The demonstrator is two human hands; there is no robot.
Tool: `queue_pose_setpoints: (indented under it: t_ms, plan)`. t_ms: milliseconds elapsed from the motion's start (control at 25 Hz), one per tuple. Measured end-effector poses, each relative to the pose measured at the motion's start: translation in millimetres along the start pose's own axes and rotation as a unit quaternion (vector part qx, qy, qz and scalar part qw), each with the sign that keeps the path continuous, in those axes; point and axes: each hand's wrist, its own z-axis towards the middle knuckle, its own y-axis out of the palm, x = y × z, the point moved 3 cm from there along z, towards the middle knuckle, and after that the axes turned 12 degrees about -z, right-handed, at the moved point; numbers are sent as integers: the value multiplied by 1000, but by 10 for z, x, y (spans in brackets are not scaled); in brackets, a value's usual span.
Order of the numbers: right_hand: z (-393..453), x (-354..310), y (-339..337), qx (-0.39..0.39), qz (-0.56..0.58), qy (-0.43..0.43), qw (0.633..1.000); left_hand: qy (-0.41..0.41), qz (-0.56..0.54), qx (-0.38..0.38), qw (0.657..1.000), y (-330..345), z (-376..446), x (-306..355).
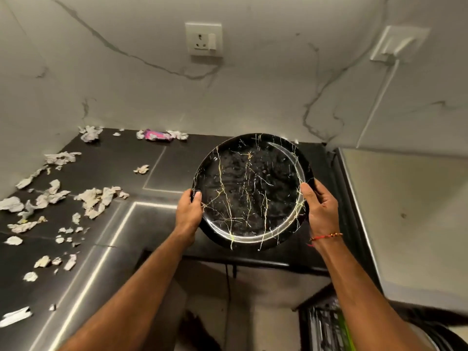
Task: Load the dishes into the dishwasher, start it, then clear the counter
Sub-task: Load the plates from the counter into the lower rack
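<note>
From above, the black marbled plate [249,191] was held tilted over the dark counter [121,173], the left hand [188,212] and right hand [320,211] each gripping an opposite rim, thumbs on top. Best kept two-handed and lowered toward the rack [326,325] at near right, clear of the paper scraps [97,200] at left.

No text, label, brand or number can be read; the pink wrapper [157,135] at upper left is too blurred
</note>
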Motion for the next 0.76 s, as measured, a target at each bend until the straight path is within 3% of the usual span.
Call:
queue_pose_setpoints:
  t_ms: [160,360,560,760]
  plan:
    - [-458,282,-758,85,-18,71,994,-17,58,-65,996,376,-548,-260]
    - [-1056,321,-1590,181,-28,74,980,-30,71,-202,976,992,-1001,-266]
    - [-1713,203,-2186,298,-32,47,953,13,92,-327,940,1525,-1225,-204]
    - [-2661,416,-2746,408,-62,61,909,15,97,-471,876,2118,-1873,-451]
